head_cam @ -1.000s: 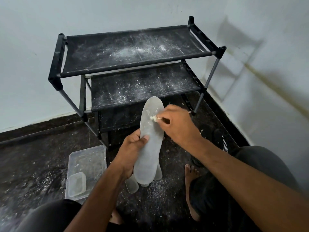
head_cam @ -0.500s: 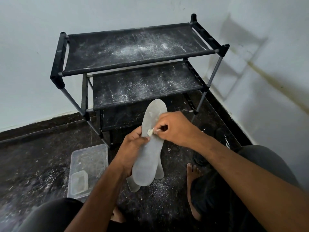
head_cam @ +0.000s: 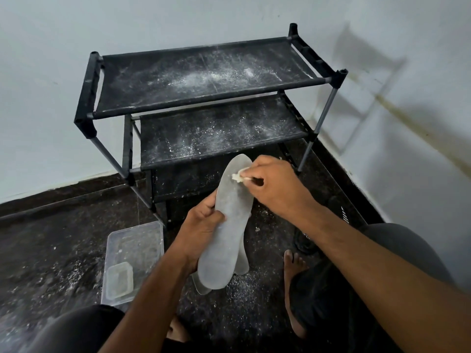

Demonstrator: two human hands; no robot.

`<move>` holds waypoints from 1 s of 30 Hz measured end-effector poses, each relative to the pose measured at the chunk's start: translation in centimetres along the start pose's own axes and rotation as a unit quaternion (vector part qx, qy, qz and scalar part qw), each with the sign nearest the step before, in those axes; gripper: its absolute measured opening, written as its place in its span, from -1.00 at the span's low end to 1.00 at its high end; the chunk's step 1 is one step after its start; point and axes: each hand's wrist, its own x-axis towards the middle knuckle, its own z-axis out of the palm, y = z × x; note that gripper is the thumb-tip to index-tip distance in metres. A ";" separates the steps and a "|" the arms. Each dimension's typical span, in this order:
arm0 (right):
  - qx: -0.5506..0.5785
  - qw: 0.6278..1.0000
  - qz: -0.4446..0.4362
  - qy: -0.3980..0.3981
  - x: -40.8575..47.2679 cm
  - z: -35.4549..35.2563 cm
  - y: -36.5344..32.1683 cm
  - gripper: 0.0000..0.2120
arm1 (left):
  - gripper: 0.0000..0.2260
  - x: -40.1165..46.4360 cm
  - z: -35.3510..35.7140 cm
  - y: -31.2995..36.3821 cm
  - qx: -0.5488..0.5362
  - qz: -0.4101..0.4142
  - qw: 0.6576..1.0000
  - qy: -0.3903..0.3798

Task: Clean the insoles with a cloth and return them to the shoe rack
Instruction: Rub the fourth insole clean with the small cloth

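1. Change: cloth [head_cam: 237,176] has gone back up the insole [head_cam: 230,220]. Half a sec ago it sat mid-length, close to the L thumb; now it's near the toe end, about where it was a full sec ago. Reads as one up-down wipe stroke repeating.
2. Meaning for task: still in the cleaning step, prob. working the toe zone. Rack [head_cam: 204,80] carries no insoles, so the return step is not started.
3. R hand [head_cam: 275,184]: grip pinched shut on the cloth, a small pale wad pressed to the insole face. Fingertips hidden under the knuckles; exact hold can't tell.
4. L hand [head_cam: 204,225]: grip clamped on the insole's left edge, thumb over the top face, fingers behind.
5. Insole vs grips: held off the floor, in front of the rack's lowest shelf, toe end pointing toward the rack, heel toward the person. L grip sits at mid-length; R grip and cloth touch it nearer the rack.
6. More insoles [head_cam: 243,261] show behind the heel end; whether held w/ the first or lying on the floor, can't tell.
7. Tub [head_cam: 135,253], clear plastic, on the floor left of the insole, in front of the rack's left leg. White dust on rack shelves and floor [head_cam: 51,250].
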 end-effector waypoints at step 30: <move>-0.052 0.991 -0.121 -0.039 -1.7 3.2 -2.2 -0.80 | -0.59 -0.3 0.4 0.5 -0.112 -0.035 0.993 0.024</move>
